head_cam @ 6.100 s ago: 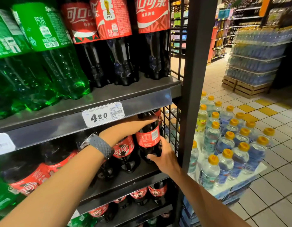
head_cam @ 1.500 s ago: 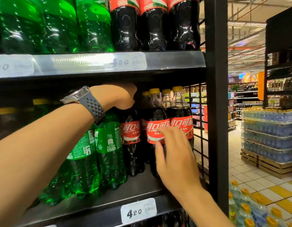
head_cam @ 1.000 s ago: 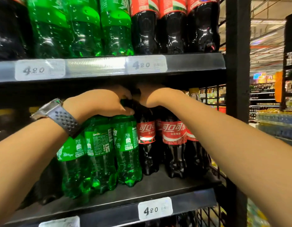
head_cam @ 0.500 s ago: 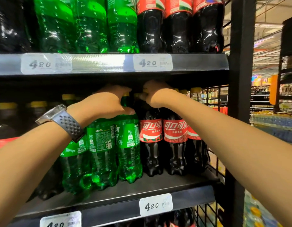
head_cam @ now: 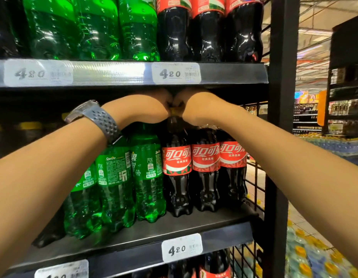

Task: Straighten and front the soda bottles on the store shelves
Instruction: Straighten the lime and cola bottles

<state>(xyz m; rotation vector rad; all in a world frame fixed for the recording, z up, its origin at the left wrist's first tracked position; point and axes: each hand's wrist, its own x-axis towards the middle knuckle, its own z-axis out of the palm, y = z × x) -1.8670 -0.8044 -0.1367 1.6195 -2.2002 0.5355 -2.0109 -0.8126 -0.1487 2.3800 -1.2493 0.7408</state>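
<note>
Cola bottle [head_cam: 177, 163], leftmost of three red-labelled ones, stands upright at the front of the middle shelf [head_cam: 194, 223], and it is the one I am working on. Both of my hands meet at its yellow cap [head_cam: 175, 111]. The left hand [head_cam: 152, 106] comes in over the green bottles and the right hand [head_cam: 194, 105] over the other two colas [head_cam: 205, 163]. The fingers of both are curled in around the cap, knuckles touching. I hold it there, I judge, because the shelf above [head_cam: 234, 74] leaves little room and the top is the one part I can twist without disturbing its neighbours.

Its label already faces me, level with the labels to its right, so the turn looks nearly done. The Sprite bottles [head_cam: 148, 177] touching it on the left are less tidy. Their labels are turned partly aside, and they will want the same treatment next.

A wire panel [head_cam: 254, 187] closes the right end of the row, so the colas cannot slide out that way. A price tag [head_cam: 182, 247] sits on the shelf lip below.
</note>
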